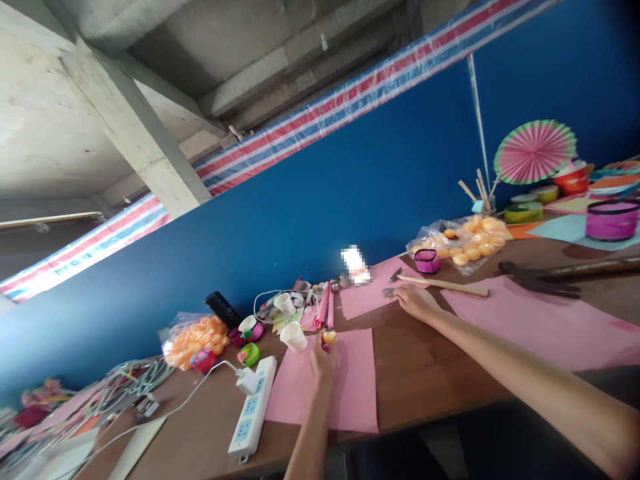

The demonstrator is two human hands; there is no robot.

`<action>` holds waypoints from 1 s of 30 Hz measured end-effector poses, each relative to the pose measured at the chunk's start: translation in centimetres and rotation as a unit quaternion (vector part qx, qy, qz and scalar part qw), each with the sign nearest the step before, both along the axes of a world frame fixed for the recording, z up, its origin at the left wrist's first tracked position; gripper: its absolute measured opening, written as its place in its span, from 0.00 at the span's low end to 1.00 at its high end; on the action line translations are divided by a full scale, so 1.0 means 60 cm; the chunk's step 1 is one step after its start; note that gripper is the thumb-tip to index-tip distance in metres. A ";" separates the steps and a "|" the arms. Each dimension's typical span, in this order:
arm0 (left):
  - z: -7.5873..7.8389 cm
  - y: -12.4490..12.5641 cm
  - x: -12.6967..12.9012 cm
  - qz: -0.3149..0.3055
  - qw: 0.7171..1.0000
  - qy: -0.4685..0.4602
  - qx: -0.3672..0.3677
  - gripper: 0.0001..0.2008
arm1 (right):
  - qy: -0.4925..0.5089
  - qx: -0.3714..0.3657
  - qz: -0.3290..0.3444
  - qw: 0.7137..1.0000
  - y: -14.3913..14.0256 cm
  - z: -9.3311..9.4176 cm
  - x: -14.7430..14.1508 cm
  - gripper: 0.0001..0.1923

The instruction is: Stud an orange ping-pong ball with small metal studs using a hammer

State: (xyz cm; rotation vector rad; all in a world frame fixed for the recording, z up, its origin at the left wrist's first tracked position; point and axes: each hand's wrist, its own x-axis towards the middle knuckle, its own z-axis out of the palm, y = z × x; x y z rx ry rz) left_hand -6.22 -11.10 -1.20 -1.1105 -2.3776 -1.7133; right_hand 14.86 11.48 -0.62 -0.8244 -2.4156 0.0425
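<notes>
My left hand (pixel 325 363) is closed around a small orange ball (pixel 329 336), which has a shiny patch on top. It is held just above a pink sheet of paper (pixel 350 393), beside a white paper cup (pixel 293 337). My right hand (pixel 416 301) reaches to a little heap of small metal pieces (pixel 389 293) on another pink sheet (pixel 357 303). Its fingers are drawn together at the heap's edge; whatever they pinch is too small to make out. Just beyond that hand lies a small hammer (pixel 445 285) with a wooden handle.
A white power strip (pixel 253 410) with a plugged-in cable lies left of the paper. Bags of orange balls (pixel 197 340) stand along the blue partition (pixel 300 220). A large claw hammer (pixel 545 277) rests at right. Another person's hand (pixel 117 430) is at lower left.
</notes>
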 end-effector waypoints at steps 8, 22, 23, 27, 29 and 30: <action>0.001 0.000 0.001 0.000 1.000 -0.004 -0.003 0.22 | 0.001 0.005 0.000 1.000 -0.006 0.005 0.003 0.11; -0.002 0.000 -0.002 0.003 1.000 -0.011 -0.007 0.22 | -0.012 -0.009 -0.016 1.000 -0.012 0.012 0.004 0.12; -0.001 0.000 -0.002 0.003 1.000 -0.010 -0.007 0.22 | -0.014 -0.009 -0.016 1.000 -0.013 0.013 0.004 0.12; 0.000 -0.001 -0.001 0.003 1.000 -0.011 -0.007 0.21 | -0.017 -0.011 -0.015 1.000 -0.014 0.016 0.006 0.12; 0.000 -0.001 -0.001 0.004 1.000 -0.010 -0.006 0.21 | -0.017 -0.013 -0.015 1.000 -0.013 0.015 0.006 0.12; -0.001 -0.001 -0.001 0.004 1.000 -0.010 -0.006 0.21 | -0.018 -0.014 -0.015 1.000 -0.013 0.014 0.006 0.11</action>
